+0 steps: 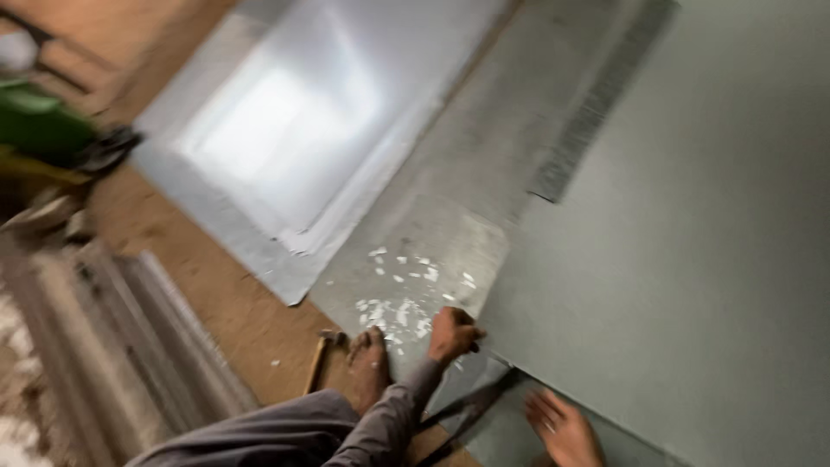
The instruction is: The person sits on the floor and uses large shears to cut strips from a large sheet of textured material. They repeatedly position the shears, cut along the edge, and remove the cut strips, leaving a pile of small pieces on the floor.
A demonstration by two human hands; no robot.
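Note:
My left hand (453,334) is closed in a fist at the near edge of a dull metal sheet (432,242) dotted with white flecks; a small dark tool tip (474,347) sticks out of the fist. The grey sleeve of that arm runs in from the bottom left. My right hand (564,429) lies flat with fingers spread on a large grey-green sheet (692,259), close to its near corner. A dark strip (471,406) lies between the two hands. My bare foot (372,367) rests on the floor just left of the fist. The picture is motion-blurred.
A hammer with a wooden handle (316,360) lies on the brown floor beside the foot. A shiny folded metal sheet (294,130) lies at the top left, ribbed sheets (112,346) at the left, a perforated strip (596,104) at the top, a green object (39,130) far left.

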